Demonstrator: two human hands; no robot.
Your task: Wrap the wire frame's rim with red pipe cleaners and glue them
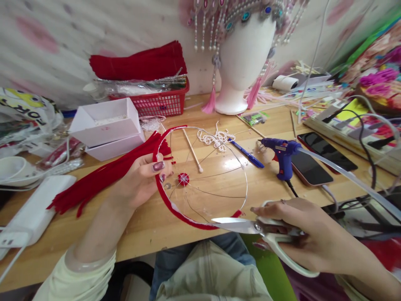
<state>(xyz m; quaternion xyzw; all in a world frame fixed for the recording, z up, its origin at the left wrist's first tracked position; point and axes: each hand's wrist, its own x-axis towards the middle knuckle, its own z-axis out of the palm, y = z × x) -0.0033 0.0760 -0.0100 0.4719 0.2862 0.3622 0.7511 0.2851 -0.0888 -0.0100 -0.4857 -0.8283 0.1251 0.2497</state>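
Note:
My left hand (142,179) is closed on the left rim of a wire hoop (242,175), which it holds just above the wooden table. Red chenille stem (175,215) wraps the hoop's left and lower arc; thin wire spokes meet at a small red hub (183,179). My right hand (300,228) grips white-handled scissors (250,225), whose blades point left at the hoop's bottom edge where the red wrap ends.
A bundle of red chenille stems (103,177) lies left of the hoop. A blue glue gun (282,152), two phones (326,150), a blue pen (246,153), a wooden stick (192,151), a white box (106,125), a red basket (159,102) and a mannequin head (242,62) with a beaded headdress crowd the table.

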